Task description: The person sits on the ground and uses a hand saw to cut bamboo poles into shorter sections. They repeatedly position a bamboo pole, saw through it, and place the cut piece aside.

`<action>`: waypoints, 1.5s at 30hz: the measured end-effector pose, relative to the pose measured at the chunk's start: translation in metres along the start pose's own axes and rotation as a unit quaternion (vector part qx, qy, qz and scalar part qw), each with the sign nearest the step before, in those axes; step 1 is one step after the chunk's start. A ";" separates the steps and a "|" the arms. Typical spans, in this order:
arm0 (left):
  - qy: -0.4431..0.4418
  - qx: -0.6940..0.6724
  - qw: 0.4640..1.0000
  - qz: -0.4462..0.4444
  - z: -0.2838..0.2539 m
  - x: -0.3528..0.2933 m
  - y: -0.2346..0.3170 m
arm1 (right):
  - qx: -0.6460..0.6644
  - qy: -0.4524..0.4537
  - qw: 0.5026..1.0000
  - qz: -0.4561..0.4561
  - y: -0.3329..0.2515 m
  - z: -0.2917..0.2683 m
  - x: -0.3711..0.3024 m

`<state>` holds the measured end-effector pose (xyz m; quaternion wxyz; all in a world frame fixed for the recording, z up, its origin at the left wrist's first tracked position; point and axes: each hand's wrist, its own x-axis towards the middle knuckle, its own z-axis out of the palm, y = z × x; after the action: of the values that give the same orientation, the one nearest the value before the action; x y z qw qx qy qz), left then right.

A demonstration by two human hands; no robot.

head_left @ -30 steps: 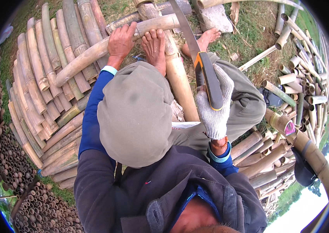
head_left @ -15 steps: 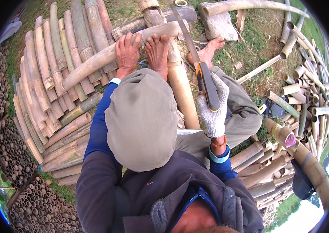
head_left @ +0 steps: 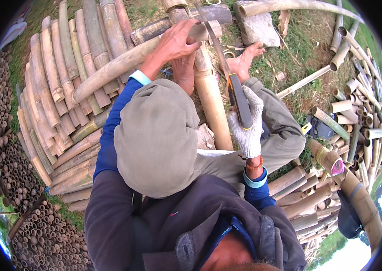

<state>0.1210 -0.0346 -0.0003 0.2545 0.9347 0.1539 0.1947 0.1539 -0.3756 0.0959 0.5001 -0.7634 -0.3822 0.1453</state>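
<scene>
My left hand (head_left: 175,43) is bare and lies across a bamboo pole (head_left: 109,74), close to its right end. The fingers reach over the far side, and the thumb is on the near side, by the saw blade. My right hand (head_left: 249,124), in a white knitted glove, is closed around the black and orange handle of a handsaw (head_left: 238,97). Its long blade (head_left: 213,40) slants up and left across the pole's end, beside my left fingertips. My left foot (head_left: 184,72) is against the pole, partly hidden beneath my left hand.
The pole rests on a thicker bamboo length (head_left: 213,104) and a dark crosswise log (head_left: 173,27). Split and cut bamboo pieces (head_left: 60,67) lie in rows at left. A grey stone block (head_left: 258,29) sits at the far side. Short bamboo offcuts (head_left: 344,106) are heaped at right.
My left hand has slid right along the pole and turned, from lying flat beside my foot to reaching the blade. The saw has hardly moved.
</scene>
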 end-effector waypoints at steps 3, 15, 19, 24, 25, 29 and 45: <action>0.040 0.053 0.997 0.031 0.025 0.005 -0.005 | 0.042 -0.007 0.998 0.051 -0.005 -0.007 0.000; 0.028 0.034 0.999 -0.009 0.033 0.007 -0.001 | 0.043 -0.058 0.997 0.035 -0.003 0.005 0.021; 0.060 0.047 0.996 0.036 0.030 0.007 -0.007 | -0.009 -0.042 0.998 0.048 -0.002 -0.011 -0.015; 0.044 0.040 0.998 0.032 0.033 0.010 -0.006 | 0.092 0.029 0.995 0.007 0.006 0.041 0.077; 0.035 0.032 0.998 0.033 0.034 0.013 -0.002 | 0.123 0.056 0.989 -0.057 0.026 0.055 0.098; 0.022 0.049 0.999 -0.002 0.025 0.011 -0.002 | 0.109 0.025 0.994 0.001 0.009 0.054 0.073; -0.025 0.170 0.978 -0.116 0.036 0.012 -0.002 | 0.072 0.040 0.995 0.051 -0.013 0.041 0.037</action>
<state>0.1475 -0.0434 -0.0262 0.1167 0.9445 0.2861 0.1115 0.1481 -0.3191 0.0940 0.5605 -0.7491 -0.3107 0.1678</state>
